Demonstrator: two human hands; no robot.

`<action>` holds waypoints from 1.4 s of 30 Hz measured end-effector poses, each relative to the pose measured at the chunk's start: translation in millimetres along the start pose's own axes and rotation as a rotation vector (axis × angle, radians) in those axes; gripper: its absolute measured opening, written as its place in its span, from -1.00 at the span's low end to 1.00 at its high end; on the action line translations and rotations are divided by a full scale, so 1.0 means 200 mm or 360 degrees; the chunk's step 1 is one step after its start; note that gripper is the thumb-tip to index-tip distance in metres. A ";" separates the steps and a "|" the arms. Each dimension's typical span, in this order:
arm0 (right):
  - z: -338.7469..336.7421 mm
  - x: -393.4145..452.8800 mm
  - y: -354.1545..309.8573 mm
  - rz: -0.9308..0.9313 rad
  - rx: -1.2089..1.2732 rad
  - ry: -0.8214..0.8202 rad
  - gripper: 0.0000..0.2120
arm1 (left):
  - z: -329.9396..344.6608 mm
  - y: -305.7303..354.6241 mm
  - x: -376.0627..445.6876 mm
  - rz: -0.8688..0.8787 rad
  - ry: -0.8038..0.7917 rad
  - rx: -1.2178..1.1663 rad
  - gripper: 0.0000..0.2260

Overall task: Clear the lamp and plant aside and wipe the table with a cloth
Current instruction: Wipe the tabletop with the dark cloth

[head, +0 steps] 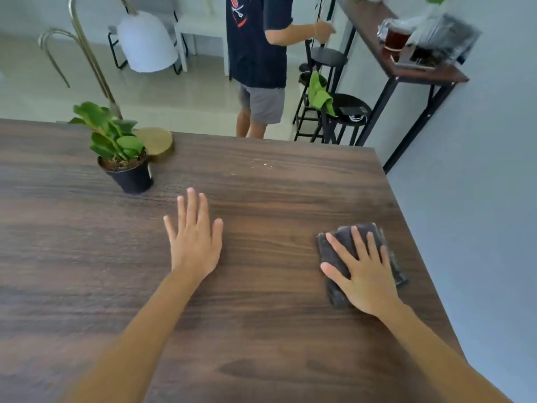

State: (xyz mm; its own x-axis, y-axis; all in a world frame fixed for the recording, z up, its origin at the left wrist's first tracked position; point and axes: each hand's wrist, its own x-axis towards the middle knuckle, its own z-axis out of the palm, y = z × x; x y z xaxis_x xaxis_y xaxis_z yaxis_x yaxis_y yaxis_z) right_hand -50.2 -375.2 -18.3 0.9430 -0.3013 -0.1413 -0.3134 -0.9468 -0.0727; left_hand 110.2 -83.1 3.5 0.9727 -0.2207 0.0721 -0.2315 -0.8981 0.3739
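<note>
pressing flat on a dark cloth [334, 251] near the desk's [261, 330] right edge, the right hand [364, 274] looks ready to wipe toward far crumbs [260, 163], the left hand [194, 239] splayed empty.

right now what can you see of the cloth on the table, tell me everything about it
The cloth is dark grey, fuzzy-looking and folded into a rough rectangle. It lies flat on the brown wood-grain table, near its right edge. The right hand rests palm down on it with fingers spread, covering its middle, so only its edges and corners show. Nothing else touches it.
</note>
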 end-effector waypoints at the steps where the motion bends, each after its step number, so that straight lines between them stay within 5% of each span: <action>1: -0.02 0.06 0.13 0.0159 -0.0024 0.0011 -0.26 | 0.05 0.12 0.05 0.0065 -0.0078 -0.0031 -0.46; 7: -0.18 0.78 0.24 0.0500 0.0225 -0.0040 -0.24 | 0.32 0.49 0.20 0.0120 -0.0341 0.0025 -0.42; 11: -0.11 0.68 0.10 -0.0164 0.0098 -0.0063 -0.32 | 0.38 0.49 0.17 0.0143 -0.0234 0.0225 -0.39; 14: -0.08 0.42 0.23 -0.0337 0.0067 -0.0016 -0.35 | 0.39 0.49 0.18 0.0161 -0.0197 0.0251 -0.39; 24: -0.26 1.49 0.38 0.0214 0.0189 -0.0083 -0.31 | 0.41 0.49 0.20 0.0123 -0.0190 0.0324 -0.37; 28: -0.24 1.37 0.40 0.0141 0.0154 -0.0090 -0.32 | 0.41 0.49 0.19 0.0133 -0.0206 0.0365 -0.37; 35: -0.11 0.53 0.49 0.0062 -0.0017 -0.0061 -0.25 | 0.42 0.49 0.19 0.0150 -0.0191 0.0332 -0.37; 42: -0.24 1.38 0.56 0.0157 0.0147 0.0009 -0.23 | 0.41 0.49 0.19 0.0144 -0.0190 0.0348 -0.37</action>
State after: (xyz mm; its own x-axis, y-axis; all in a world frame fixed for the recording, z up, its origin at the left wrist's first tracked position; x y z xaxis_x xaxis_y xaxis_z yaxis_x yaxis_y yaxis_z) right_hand 180.7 -569.6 -17.2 0.9077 -0.3933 -0.1465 -0.4133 -0.8982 -0.1497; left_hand 123.9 -210.7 -33.9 0.9418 -0.3356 -0.0183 -0.3284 -0.9306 0.1615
